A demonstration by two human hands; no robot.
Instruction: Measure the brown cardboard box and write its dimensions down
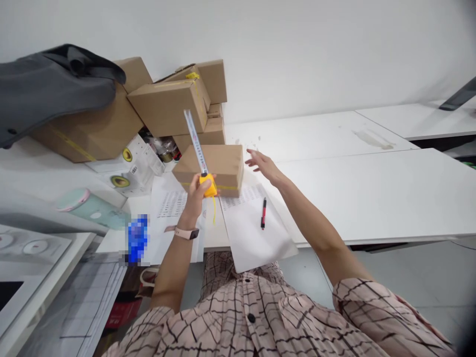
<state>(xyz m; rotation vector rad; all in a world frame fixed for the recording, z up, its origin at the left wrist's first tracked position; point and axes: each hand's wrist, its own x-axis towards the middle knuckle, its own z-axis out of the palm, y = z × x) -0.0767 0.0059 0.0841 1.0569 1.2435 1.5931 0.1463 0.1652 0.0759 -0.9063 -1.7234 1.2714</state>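
A yellow tape measure (208, 185) is gripped in my left hand (195, 193), its silver blade drawn out and slanting up past a closed cardboard box (222, 166). A yellow strap dangles below the tape's case. My right hand (263, 166) is beside the box's right side with its fingers apart, holding nothing. Printed sheets of paper (256, 238) lie in front of the box and partly under it. On the right-hand sheet rests a red and black pen (264, 213).
Stacked cardboard boxes (163, 106) fill the back left, with a dark grey bag (55, 94) over some. A white box with avocado pictures (128, 171), a mint-green bottle (92, 208) and a blurred blue object (137, 238) stand left. The white table (353, 188) stretches right.
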